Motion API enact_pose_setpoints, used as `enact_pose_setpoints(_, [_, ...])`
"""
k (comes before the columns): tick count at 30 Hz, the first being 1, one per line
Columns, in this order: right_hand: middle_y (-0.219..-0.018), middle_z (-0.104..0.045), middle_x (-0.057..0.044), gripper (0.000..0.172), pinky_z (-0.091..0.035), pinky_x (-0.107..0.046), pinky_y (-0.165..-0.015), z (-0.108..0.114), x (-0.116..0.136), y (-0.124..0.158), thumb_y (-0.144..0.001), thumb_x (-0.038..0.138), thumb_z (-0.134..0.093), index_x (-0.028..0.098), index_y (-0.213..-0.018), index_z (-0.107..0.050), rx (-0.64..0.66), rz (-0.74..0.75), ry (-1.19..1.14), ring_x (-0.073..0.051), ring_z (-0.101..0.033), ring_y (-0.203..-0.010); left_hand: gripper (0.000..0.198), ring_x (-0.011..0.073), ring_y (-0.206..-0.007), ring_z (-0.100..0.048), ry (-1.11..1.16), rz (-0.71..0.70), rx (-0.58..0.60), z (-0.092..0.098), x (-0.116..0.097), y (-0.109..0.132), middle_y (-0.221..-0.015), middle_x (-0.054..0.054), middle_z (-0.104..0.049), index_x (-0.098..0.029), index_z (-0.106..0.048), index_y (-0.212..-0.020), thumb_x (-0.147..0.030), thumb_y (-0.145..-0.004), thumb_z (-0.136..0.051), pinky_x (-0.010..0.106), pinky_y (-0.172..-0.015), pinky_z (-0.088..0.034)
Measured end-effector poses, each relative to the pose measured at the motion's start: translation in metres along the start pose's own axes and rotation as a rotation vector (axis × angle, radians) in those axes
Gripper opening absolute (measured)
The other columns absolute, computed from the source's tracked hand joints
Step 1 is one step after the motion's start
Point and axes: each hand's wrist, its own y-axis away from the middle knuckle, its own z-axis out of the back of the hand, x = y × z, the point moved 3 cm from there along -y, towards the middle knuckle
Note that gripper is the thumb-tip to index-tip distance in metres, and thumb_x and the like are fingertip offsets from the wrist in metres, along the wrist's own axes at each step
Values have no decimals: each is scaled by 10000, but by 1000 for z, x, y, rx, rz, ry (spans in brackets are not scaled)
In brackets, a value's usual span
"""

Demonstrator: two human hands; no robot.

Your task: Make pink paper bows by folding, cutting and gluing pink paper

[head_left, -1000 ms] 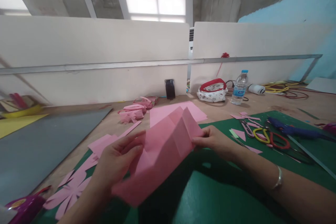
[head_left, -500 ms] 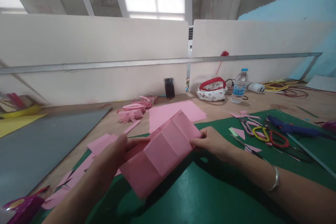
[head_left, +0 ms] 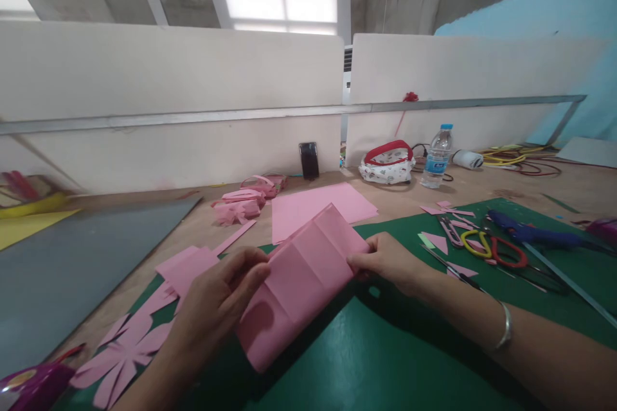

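Note:
A creased sheet of pink paper (head_left: 306, 276), folded over in layers, is held tilted above the green cutting mat (head_left: 385, 353). At its right end, my right hand (head_left: 378, 257) pinches the paper between thumb and fingers. My left hand (head_left: 236, 282) has its thumb and curled fingers closed at the upper left edge of the same paper. Left of that hand, a pink paper flower cutout (head_left: 128, 350) and several pink pieces (head_left: 190, 270) lie on the mat and table. Just behind the held paper lies a flat stack of pink sheets (head_left: 321, 205).
On the mat's right side are scissors with red and yellow handles (head_left: 508, 253), a pink cutter (head_left: 452, 231), a blue glue gun (head_left: 535, 234) and paper scraps. A water bottle (head_left: 438, 157), a pouch (head_left: 388, 164) and a phone (head_left: 309, 160) stand along the back partition.
My left hand has drawn back from inside the fold to the paper's left edge. The upper layer now lies flatter, and the flower cutout shows more. My right hand keeps its pinch.

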Motion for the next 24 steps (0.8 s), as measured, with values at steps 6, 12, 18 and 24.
enact_pose_setpoints(6, [-554, -633, -23, 142, -467, -217, -528, -1, -1, 0, -680, 222, -640, 129, -574, -635, 29, 44, 2, -120, -578, -532, 347, 193, -721, -627, 199, 203, -21, -2, 3, 2, -785, -18, -713, -262, -660, -939, -407, -629, -715, 213, -595, -444])
enact_pose_setpoints(12, [-1306, -523, -131, 817, -407, -383, -967, 12, 13, 0, -625, 317, -773, 196, -1353, -422, -16, 284, 0, -263, -479, -1199, 296, 216, -791, -650, 307, 262, 64, -3, 0, 6, -863, -14, -747, -281, -722, -912, -437, -662, -692, 221, -629, -491])
enact_pose_setpoints(18, [-1177, -589, -113, 684, -456, -327, -856, 22, 28, 8, -703, 446, -713, 172, -1288, -488, 64, 338, 3, -227, -551, -1059, 186, 230, -805, -655, 270, 150, 120, -7, -5, 8, -856, -4, -748, -302, -748, -798, -391, -637, -716, 260, -754, -513])
enact_pose_setpoints(24, [-705, -618, -24, 168, -414, -246, -577, 18, 31, 13, -766, 298, -611, 138, -749, -659, -13, 403, 101, -135, -538, -663, 134, 218, -777, -646, 208, 122, 44, -10, -7, 9, -815, -6, -743, -314, -749, -746, -371, -632, -710, 247, -740, -502])
